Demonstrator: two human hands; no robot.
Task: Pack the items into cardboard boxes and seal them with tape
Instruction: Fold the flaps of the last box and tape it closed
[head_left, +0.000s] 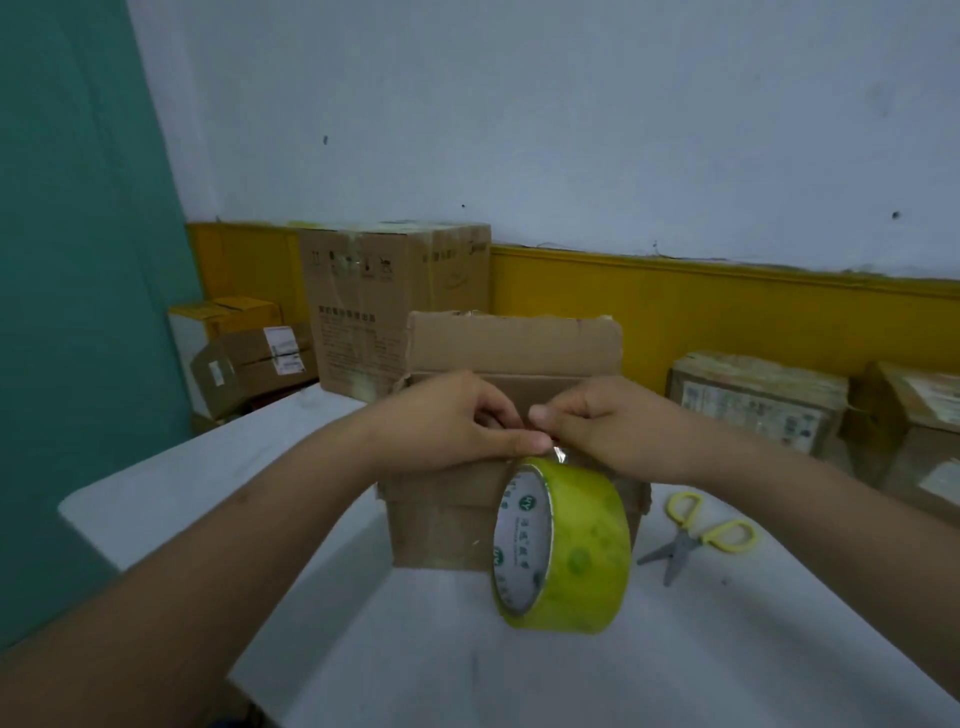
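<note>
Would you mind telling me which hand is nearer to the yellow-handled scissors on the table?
Right. The right hand is over the box, up and left of the scissors; the left hand sits farther left, beyond it.

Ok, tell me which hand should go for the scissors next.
Right, probably. The yellow-handled scissors lie on the table right of the cardboard box, nearest the right hand. The left hand would have to cross the hanging tape roll, whose end both hands pinch.

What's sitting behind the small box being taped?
A tall printed carton stands behind the small box, against the wall. The box's raised flap hides whatever lies directly behind it.
</note>
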